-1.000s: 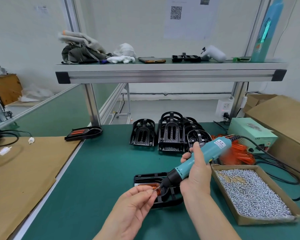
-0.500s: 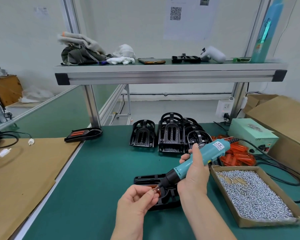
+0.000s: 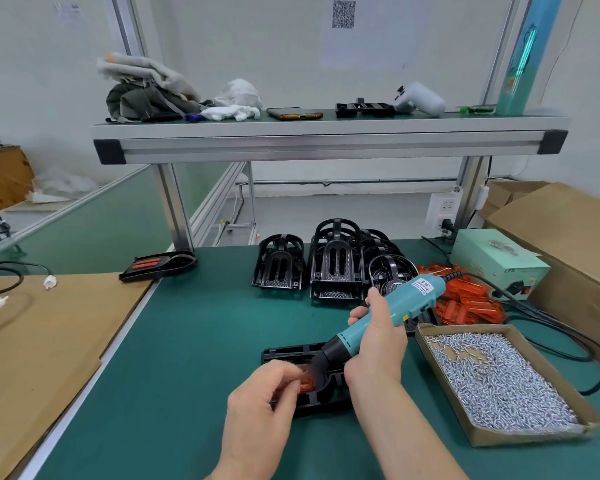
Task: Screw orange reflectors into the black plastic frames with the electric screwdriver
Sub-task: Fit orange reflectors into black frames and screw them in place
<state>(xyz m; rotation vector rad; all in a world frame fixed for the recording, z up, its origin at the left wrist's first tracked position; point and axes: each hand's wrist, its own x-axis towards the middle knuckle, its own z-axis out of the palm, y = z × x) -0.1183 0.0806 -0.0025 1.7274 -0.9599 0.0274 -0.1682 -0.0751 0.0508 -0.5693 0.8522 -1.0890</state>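
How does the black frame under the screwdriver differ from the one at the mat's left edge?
The near frame is being worked: the left hand grips it and the right hand sets the electric screwdriver on it; the far frame lies untouched. The far frame shows two orange reflectors; the near frame shows one, partly hidden. Both are black and lie flat.

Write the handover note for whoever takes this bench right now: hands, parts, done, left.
Right hand grips the screwdriver, bit down at the reflector in the frame on the mat.
Left hand is curled beside that reflector; it is blurred, so the grip is unclear.
Screws are in the box at right, loose reflectors behind it, and bare frames stacked at the back.
Done: one fitted frame at far left.
Left: finish this frame, then the stack.
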